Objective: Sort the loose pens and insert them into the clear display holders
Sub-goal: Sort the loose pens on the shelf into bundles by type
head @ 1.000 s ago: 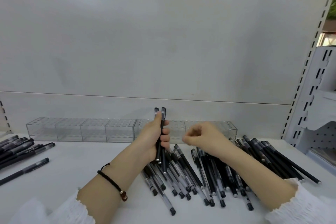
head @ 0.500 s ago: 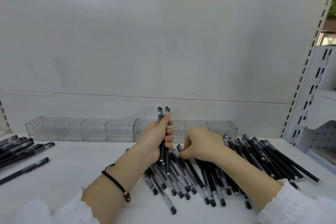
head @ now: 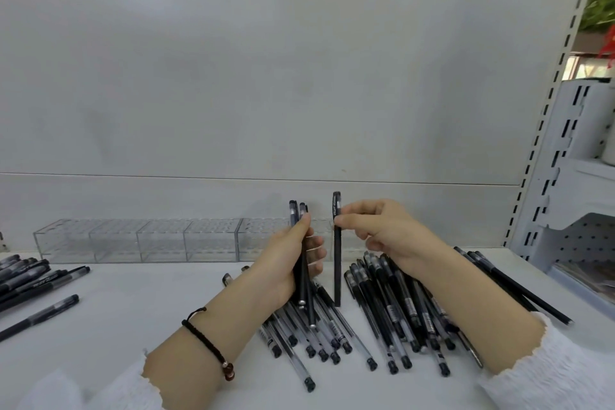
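A heap of loose black pens [head: 392, 316] lies on the white shelf in front of me. My left hand [head: 293, 260] grips a small bundle of black pens [head: 303, 289] upright above the heap. My right hand [head: 382, 233] pinches a single black pen [head: 337, 263] near its top, holding it vertical just right of the bundle. A row of clear display holders [head: 139, 240] stands along the back wall behind both hands, with no pens visible in them.
More black pens [head: 30, 280] lie in a pile at the left edge, with one stray pen [head: 40, 316] in front of it. A white slotted shelving upright [head: 545, 156] and a perforated shelf unit [head: 585, 236] stand at the right.
My right hand went down into the heap, picked up one black pen and raised it upright beside the bundle. My left hand stayed nearly in place with its pens.
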